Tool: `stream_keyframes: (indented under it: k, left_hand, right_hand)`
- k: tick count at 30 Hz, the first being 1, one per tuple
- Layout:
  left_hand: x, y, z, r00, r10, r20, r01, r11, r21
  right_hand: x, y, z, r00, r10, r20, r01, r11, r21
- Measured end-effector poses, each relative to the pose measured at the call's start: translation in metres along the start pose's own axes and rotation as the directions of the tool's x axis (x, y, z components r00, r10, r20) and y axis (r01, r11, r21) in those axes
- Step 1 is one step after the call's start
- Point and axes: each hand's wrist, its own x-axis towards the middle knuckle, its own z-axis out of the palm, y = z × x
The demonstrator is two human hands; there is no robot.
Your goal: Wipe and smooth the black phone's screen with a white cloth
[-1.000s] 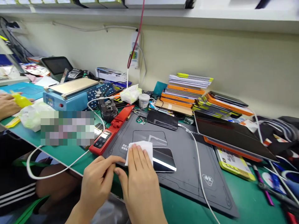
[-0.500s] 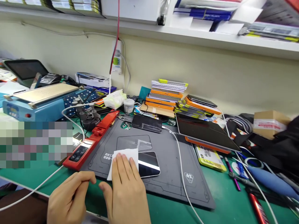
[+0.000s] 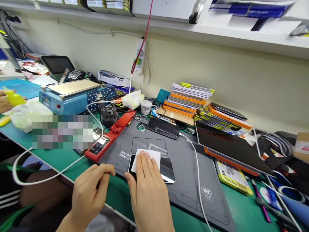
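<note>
Smartphone (image 3: 167,169) with a dark, glossy screen lies face up on the grey mat (image 3: 188,183), near the mat's front edge, its left and right ends showing on either side of a white wipe (image 3: 156,156). The right hand (image 3: 149,190) presses that wipe onto the glass, four fingers extended and close together, palm down; its grip is flat and unfolded rather than wrapped around anything. Its thumb points out by the phone's left end. The left hand (image 3: 90,190) is just to the left, apart from the phone, fingers curled inward; how tight its grip is, or whether anything sits inside, I cannot tell.

Behind the phone, a second phone (image 3: 163,128) lies near the mat's back edge, with a white cable (image 3: 198,174) running from its right end forward across the mat. A red device (image 3: 96,149) with buttons lies along the mat's left edge. Right of the mat, a yellow-edged package (image 3: 233,177) rests on the green tabletop (image 3: 185,216), in front of a large dark panel (image 3: 229,145).
</note>
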Motion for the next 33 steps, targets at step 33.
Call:
stream_keyframes:
  k: [33]
  left_hand:
    - [-0.002,0.001,0.000,0.998,-0.001,0.056,-0.001,1.000,0.031]
  right_hand:
    - [-0.044,0.038,-0.047,0.989,-0.120,0.085,0.136,0.966,-0.218]
